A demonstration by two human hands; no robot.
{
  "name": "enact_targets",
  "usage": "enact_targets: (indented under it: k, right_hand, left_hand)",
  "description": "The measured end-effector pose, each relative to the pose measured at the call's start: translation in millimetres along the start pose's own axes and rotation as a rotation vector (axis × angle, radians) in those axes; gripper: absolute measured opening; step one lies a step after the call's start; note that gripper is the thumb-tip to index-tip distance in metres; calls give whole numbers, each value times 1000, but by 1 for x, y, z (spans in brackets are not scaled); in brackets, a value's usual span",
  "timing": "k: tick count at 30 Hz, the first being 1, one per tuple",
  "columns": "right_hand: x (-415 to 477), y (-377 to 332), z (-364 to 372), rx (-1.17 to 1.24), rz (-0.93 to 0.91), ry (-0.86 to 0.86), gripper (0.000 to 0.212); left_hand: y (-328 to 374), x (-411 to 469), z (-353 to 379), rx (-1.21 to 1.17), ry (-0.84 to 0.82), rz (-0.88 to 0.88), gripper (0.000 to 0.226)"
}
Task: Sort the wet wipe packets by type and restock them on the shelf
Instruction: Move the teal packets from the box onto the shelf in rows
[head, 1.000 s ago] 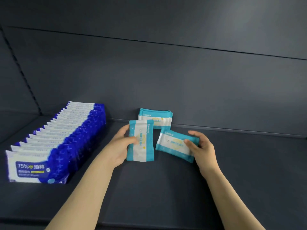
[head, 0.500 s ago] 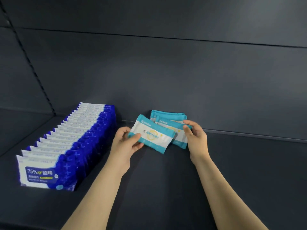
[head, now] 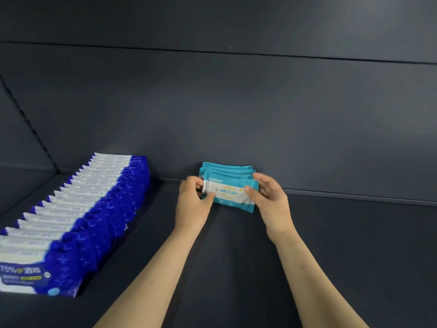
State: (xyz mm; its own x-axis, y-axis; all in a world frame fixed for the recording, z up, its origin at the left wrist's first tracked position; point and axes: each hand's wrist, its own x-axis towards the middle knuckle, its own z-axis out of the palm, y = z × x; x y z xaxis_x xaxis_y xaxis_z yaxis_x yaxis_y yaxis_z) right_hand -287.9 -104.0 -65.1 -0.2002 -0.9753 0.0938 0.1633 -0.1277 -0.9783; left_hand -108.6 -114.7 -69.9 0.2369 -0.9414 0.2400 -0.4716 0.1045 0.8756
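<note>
Head view, looking down at a dark grey metal shelf (head: 331, 245) with a matching back panel (head: 260, 114). My left hand (head: 192, 204) and right hand (head: 272, 200) bracket a small teal-and-white soft plastic wet wipe packet (head: 228, 194), which stands on its long edge at the front of a short row of teal-and-white packets (head: 227, 169) backed against the panel. Left thumb and fingers (head: 209, 198) pinch the packet's left end; right fingers (head: 251, 194) are curled round its right end, thumb on the printed face. Both hands closed lightly on the same packet, not clenched. Holding both ends at once looks meant to keep the floppy packet upright and square with those behind, label facing out. I judge this as the seating step: pressing the front packet flush so the row leans back on the panel and does not slump forward. I cannot tell how many packets are behind; edges overlap. Well apart to the left, a long row of dark blue-and-white wet wipe packets (head: 78, 221) runs from the back panel to the shelf's front edge, each overlapping the next, label readable at the near end. The clear gap between rows keeps the two types separate. Teal row is short; much shelf remains in front of it. Risk: soft packets tipping once the hands let go.
</note>
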Motion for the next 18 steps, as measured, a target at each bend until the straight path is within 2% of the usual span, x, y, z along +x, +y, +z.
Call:
enact_targets:
  k: [3,5,6,11,18]
  right_hand:
    - [2,8,2,-344,-33,-16,45]
    - [3,10,3,-529,-99,44,42]
    - [3,10,4,-583,-135,73,39]
    - [0,7,3,-521,-194,166,28]
    - [1,6,5,-531,-214,245,31]
  left_hand:
    - [-1,3,2,-40,-16,39,46]
    - [-2,3,0,-67,-52,36,65]
    - [-3,4,-1,-75,-68,21,66]
    - [-7,9,-4,-60,-77,44,39]
    - [-7,7,2,-90,-27,54,36]
